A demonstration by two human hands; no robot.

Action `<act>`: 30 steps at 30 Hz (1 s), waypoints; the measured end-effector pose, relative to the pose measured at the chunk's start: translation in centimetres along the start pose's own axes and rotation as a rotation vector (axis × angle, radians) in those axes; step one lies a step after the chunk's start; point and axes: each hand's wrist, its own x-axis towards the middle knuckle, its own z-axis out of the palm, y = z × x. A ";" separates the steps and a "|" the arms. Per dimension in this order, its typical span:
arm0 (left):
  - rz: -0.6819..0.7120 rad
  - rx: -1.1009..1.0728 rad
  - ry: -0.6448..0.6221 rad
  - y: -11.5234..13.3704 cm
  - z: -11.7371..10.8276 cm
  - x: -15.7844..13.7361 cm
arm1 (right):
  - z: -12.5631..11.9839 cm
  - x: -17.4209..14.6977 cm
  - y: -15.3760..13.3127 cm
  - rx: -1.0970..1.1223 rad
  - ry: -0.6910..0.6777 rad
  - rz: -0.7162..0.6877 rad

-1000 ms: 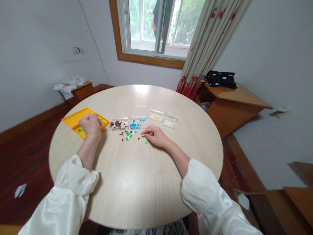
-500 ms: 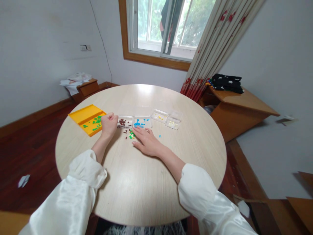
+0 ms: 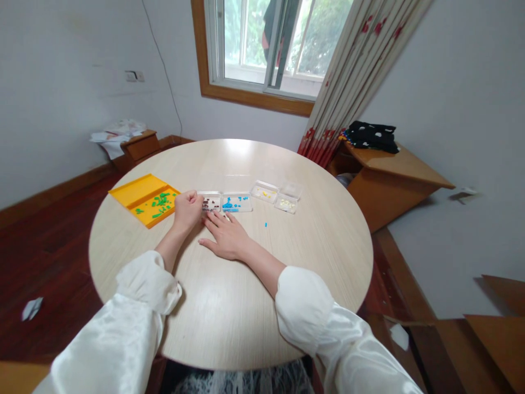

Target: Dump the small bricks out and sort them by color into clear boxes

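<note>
My left hand is curled into a fist between the yellow case and the brown pieces; whatever it may hold is hidden. Fingers spread, my right hand lies flat on the table, over the spot where loose pieces lay, and these are now mostly covered. Small brown building bricks sit in a clear box just beyond my hands. Beside it a second clear box holds blue bricks. The open yellow case to the left contains green bricks.
Farther right are a clear box with yellow pieces and another with pale pieces. A lone blue brick lies right of my right hand. Everything stands on a round wooden table. A wooden cabinet is beyond its right edge.
My right hand has slid left across the loose brown, green and yellow bricks, which are now mostly hidden under it. My left fist has shifted slightly right, and the view has turned a little.
</note>
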 end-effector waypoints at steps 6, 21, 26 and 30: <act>0.123 0.039 -0.153 0.1 -0.1 -1.3 | 0.2 -0.6 0.6 0.011 0.009 0.100; 0.352 0.380 -0.364 -0.6 -0.6 -6.7 | -0.9 -5.0 0.5 -0.003 0.232 0.096; 0.420 0.493 -0.513 -0.4 -0.1 -8.3 | -0.9 -6.0 3.5 0.086 0.377 0.403; 0.464 0.565 -0.594 0.1 0.5 -8.5 | -0.1 -6.4 5.8 0.159 0.311 0.560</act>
